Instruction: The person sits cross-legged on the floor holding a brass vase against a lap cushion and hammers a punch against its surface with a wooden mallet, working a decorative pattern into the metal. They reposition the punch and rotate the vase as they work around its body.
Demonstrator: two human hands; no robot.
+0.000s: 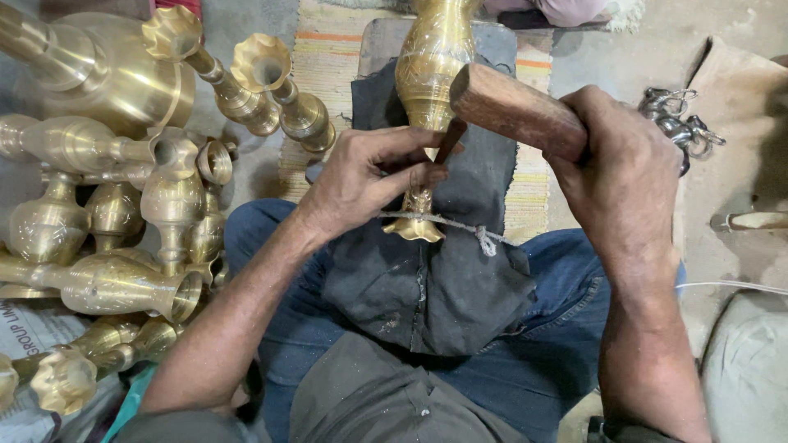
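While seated, work resting across lap — notes by item:

Left hand [369, 184]: closed, pinching a thin dark chisel [447, 141] between thumb and fingers, tip set against the vase neck; grip low, likely to steady the point on the curve.

Right hand [620, 176]: clenched around a wooden mallet [513, 111], block end poised just above the chisel head, apparently lined up along the tool.

Brass vase [428, 78]: lying lengthwise over the knees, mouth toward the body, belly pointing away; engraved lines visible on the body.

Cord [460, 226]: looped over the flared rim and knotted, seemingly pinning the piece down so both hands stay free.

Dark cloth [427, 287]: spread under the vase over blue jeans [558, 328], probably as padding against slipping.

Other brass vases [107, 205]: heaped to the left, touching one another, some upright, some on their sides.

Metal rings [677, 123]: bunched on the floor, right, apart from the work.
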